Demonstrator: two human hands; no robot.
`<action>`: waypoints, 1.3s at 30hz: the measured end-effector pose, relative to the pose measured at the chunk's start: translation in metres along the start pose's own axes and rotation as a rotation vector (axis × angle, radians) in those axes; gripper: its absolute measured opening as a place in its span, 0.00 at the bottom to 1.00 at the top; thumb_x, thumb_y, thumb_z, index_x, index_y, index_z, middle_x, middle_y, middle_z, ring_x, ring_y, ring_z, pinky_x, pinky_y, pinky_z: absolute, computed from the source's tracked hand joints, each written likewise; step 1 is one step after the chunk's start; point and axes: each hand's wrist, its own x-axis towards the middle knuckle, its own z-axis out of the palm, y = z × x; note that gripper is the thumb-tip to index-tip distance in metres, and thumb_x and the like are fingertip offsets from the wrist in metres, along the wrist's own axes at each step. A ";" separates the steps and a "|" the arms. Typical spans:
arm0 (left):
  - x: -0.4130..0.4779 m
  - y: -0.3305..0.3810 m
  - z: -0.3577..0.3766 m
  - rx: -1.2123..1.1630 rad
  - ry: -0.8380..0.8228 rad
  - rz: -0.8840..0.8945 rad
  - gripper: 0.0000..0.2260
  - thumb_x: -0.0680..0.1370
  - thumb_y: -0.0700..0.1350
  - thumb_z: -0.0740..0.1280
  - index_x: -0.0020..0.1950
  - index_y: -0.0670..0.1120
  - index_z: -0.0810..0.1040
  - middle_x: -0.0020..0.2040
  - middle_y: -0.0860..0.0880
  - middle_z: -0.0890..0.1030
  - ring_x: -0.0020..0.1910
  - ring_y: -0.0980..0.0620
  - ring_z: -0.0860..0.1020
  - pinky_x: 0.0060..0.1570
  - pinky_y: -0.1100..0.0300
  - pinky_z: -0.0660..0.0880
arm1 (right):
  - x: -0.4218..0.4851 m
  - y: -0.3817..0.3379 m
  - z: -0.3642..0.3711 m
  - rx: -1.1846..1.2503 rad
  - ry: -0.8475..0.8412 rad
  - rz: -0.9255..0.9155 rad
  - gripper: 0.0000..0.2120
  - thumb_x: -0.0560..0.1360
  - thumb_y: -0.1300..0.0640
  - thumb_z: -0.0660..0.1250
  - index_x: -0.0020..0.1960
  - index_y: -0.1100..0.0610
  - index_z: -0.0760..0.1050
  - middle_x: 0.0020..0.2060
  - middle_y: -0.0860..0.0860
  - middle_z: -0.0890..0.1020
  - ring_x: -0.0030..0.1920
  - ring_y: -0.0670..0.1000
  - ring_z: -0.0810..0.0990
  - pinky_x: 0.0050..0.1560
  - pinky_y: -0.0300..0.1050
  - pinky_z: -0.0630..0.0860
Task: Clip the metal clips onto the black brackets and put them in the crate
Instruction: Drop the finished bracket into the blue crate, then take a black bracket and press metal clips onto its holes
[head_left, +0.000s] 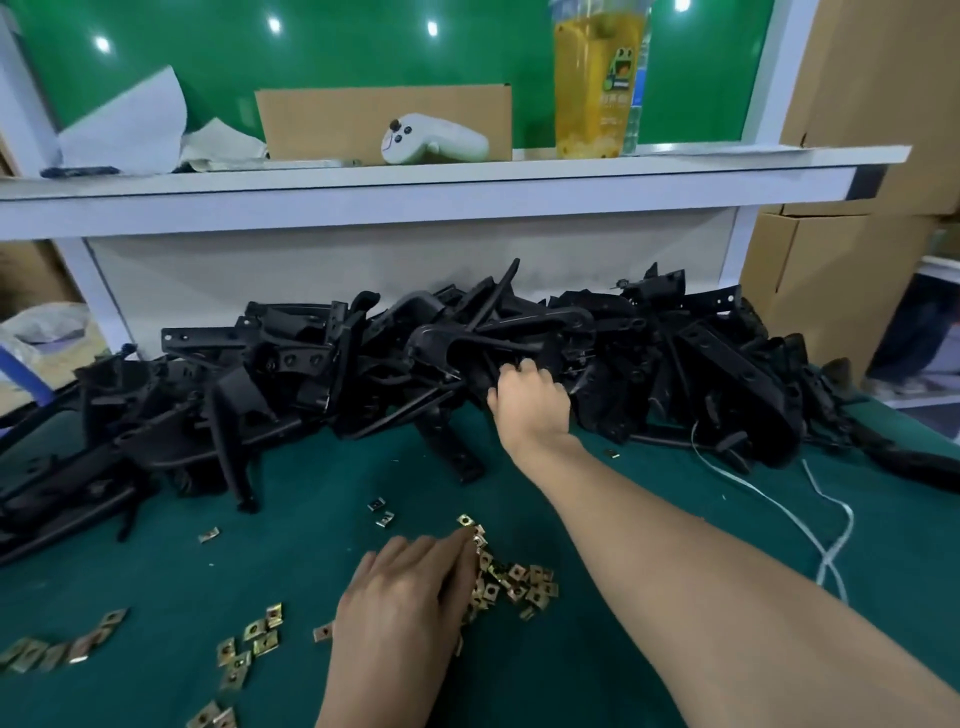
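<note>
Green felt covers your work table (311, 519), likely so small parts do not slide away. On the left, flat gold metal clips (262, 631) lie spread out close to you, easy to reach. Your left hand (405, 618) rests on the biggest pile of clips (519, 579), with its fingers long and flat on top. It may have one pinched under there, but I cannot tell, because the hand hides it.

Behind, the big heap of black plastic brackets (260, 374) runs right across the table, close enough for you to pull one out. Your right hand (530, 400) is stretched into the middle of the heap, with its fingers curled around one black bracket (452, 343). I think you want one part in each hand so you can snap them together. I see no clip on that bracket yet.

To the right of your arm, a thin white string (779, 514) lies loose on the felt. Mind it does not catch. You cannot see the crate from here.
</note>
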 end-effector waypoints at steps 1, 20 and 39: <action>0.001 -0.002 0.001 -0.003 0.007 0.024 0.07 0.79 0.49 0.68 0.48 0.51 0.86 0.37 0.58 0.82 0.37 0.54 0.80 0.37 0.55 0.76 | 0.004 -0.001 -0.001 0.002 0.000 0.003 0.11 0.83 0.55 0.60 0.61 0.59 0.74 0.60 0.56 0.77 0.60 0.58 0.76 0.54 0.50 0.72; -0.005 0.025 -0.031 -0.408 0.083 -0.208 0.13 0.78 0.50 0.63 0.59 0.56 0.82 0.49 0.61 0.78 0.42 0.54 0.79 0.44 0.61 0.76 | -0.117 0.097 -0.133 1.403 0.468 0.346 0.04 0.79 0.52 0.69 0.49 0.52 0.75 0.40 0.42 0.83 0.42 0.42 0.80 0.46 0.37 0.75; -0.003 0.047 -0.028 -1.586 -0.147 -0.955 0.14 0.79 0.47 0.66 0.55 0.37 0.82 0.42 0.44 0.79 0.35 0.53 0.75 0.37 0.60 0.78 | -0.170 0.103 -0.105 0.351 0.779 -0.465 0.14 0.75 0.62 0.71 0.55 0.50 0.73 0.54 0.46 0.84 0.52 0.51 0.78 0.61 0.47 0.67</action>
